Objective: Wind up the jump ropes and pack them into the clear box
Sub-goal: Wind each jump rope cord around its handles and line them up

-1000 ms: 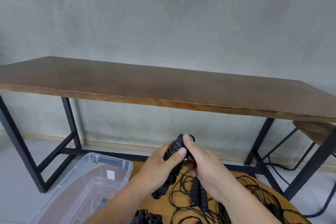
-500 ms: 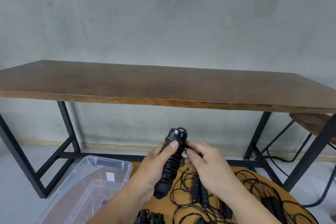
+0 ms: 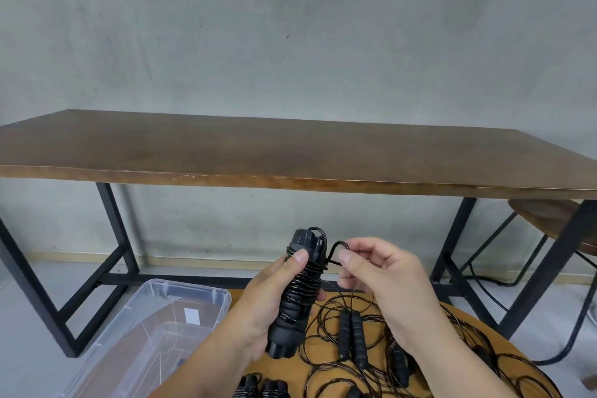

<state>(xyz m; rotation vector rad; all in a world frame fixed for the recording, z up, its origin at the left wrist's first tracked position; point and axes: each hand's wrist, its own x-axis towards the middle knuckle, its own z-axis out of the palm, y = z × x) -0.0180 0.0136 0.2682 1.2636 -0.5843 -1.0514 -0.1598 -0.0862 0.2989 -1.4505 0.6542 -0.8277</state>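
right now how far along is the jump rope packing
Done: two wound bundles lie at the near edge of the round table, not yet boxed. In hand: the left hand grips a nearly wound jump rope while the right hand pinches its cord end. Left: loose ropes tangled on the table, and the clear box on the floor looks nearly empty.

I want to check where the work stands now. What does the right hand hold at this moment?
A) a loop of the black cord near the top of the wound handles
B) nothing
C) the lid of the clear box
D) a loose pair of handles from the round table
A: the right hand pinches a loop of black cord beside the wound jump rope, which the left hand grips.
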